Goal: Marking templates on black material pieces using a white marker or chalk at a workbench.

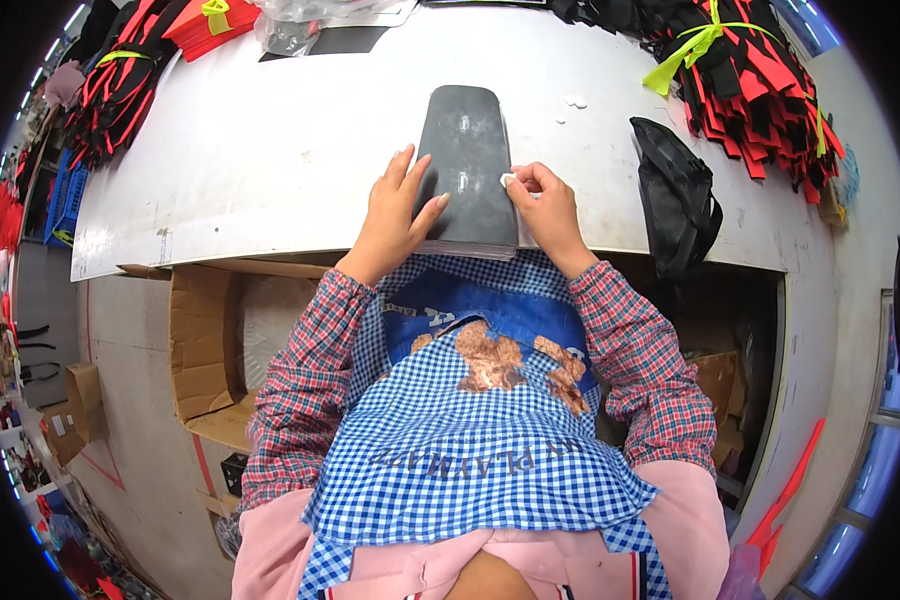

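A stack of dark grey, tapered flat panels [463, 140] lies on the white table in front of me, its wider end at the near edge. My left hand [398, 212] rests along the stack's left side with the fingers apart. On the right side, my right hand [547, 205] pinches a small white piece [508, 180] between thumb and finger, close against the panels' edge. Two small pale marks show on the top panel. What the white piece is made of cannot be told.
Small white scraps [575, 102] lie beyond my right hand. A black fabric pouch [673, 190] hangs over the table's near edge. Tied bundles of red and black strips [745, 95] sit at the back right, others [120, 85] at the left. An open cardboard box [202, 345] stands beneath the table.
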The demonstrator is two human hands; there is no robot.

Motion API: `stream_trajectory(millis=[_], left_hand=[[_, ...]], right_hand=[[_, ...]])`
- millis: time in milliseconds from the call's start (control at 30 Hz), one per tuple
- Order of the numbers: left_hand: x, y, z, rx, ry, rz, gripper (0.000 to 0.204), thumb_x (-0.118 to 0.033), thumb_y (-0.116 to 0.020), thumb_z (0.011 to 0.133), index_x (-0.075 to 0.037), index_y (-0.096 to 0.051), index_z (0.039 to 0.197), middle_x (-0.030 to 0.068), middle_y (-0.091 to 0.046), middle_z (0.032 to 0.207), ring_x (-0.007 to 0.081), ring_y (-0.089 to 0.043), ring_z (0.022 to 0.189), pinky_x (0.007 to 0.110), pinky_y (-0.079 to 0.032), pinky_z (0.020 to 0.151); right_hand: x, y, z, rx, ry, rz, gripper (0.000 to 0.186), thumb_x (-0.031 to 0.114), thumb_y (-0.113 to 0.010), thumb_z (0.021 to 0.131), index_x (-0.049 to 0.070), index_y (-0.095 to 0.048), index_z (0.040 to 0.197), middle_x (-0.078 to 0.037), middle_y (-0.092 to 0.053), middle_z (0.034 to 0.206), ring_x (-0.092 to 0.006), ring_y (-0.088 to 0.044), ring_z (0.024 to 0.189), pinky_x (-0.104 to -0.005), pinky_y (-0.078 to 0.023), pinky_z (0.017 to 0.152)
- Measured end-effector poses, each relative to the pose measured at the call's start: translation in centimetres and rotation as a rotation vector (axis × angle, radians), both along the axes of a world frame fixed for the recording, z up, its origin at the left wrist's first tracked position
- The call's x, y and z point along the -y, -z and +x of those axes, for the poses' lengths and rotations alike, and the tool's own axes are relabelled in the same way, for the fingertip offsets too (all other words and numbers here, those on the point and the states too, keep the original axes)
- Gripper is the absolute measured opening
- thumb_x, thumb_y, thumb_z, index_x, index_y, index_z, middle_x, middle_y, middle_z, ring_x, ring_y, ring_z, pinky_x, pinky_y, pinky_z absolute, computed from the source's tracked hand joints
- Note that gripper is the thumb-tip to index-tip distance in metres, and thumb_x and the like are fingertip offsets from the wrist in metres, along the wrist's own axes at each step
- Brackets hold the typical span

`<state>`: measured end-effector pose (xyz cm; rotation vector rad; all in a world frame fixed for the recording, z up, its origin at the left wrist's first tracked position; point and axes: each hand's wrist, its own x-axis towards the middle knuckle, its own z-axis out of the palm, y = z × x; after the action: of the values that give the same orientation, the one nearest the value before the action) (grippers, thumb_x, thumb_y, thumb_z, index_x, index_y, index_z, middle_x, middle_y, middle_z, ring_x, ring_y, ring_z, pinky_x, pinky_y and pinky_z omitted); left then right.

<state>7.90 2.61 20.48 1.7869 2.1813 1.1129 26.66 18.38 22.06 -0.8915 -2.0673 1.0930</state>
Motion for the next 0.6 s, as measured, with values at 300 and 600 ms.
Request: stream_trajectory(millis=[300,600], left_hand=[[-1.37,0.42,-0.18,-0.032,0.033,-0.123,0.064,-0.041,-0.058,0.100,0.000,-0.044,0.147,0.0247,-0.032,0.159,0.0391,-0.025,0.151,0.055,-0.021,0.120],[-1.38,0.56,-0.31,-0.037,0.064,-0.136,0.065,-0.042,-0.059,0.099,0.000,-0.044,0.147,0.0231,-0.032,0.159,0.0380,-0.026,0.150,0.055,-0.021,0.120]], right_hand=[[0.12,0.10,0.46,0.008,0.028,0.006,0.021,0.022,-0.068,0.092,0.002,-0.065,0.086,-0.006,-0.067,0.072,-0.0147,-0.063,0.066,-0.0298,-0.052,0.063],[0.29,0.09,0.52,-0.001,0.011,0.052,0.021,0.021,-0.067,0.092,0.002,-0.065,0.087,-0.009,-0.069,0.075,-0.0179,-0.067,0.069,-0.0318,-0.054,0.065]])
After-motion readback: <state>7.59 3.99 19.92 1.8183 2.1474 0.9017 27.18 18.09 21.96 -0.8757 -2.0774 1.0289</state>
